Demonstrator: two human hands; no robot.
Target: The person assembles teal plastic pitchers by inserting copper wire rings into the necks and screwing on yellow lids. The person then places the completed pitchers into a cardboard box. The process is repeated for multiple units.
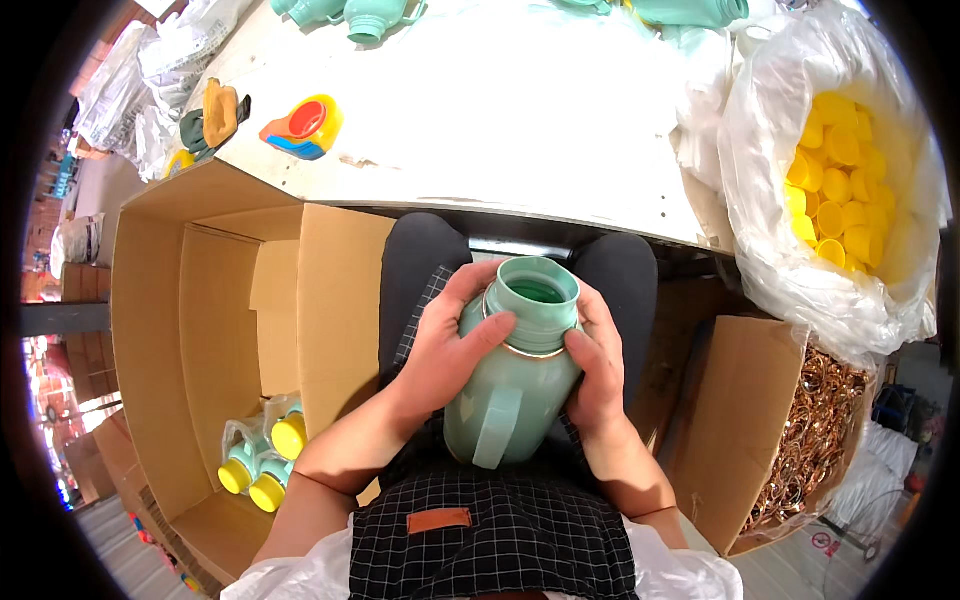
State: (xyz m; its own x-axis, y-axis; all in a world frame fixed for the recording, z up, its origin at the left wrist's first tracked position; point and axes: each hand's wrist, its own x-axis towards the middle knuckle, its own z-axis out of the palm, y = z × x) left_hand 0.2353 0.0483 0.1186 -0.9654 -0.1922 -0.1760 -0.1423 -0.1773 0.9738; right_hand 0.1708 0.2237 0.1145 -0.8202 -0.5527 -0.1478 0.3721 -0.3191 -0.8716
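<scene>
Left hand (452,338): we are gripping the green jug (525,385) along this hand's right side.
Right hand (600,368): we are gripping it too, along this hand's left.

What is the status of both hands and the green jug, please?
Left hand, right hand: both holding green jug around upper part. No lid on. Nothing covers its opening.

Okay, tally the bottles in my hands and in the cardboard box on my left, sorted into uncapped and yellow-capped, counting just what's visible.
Uncapped green bottle, held between the left hand and right hand: 1
Yellow-capped bottles, in the cardboard box: 3
Total visible: 4
</scene>
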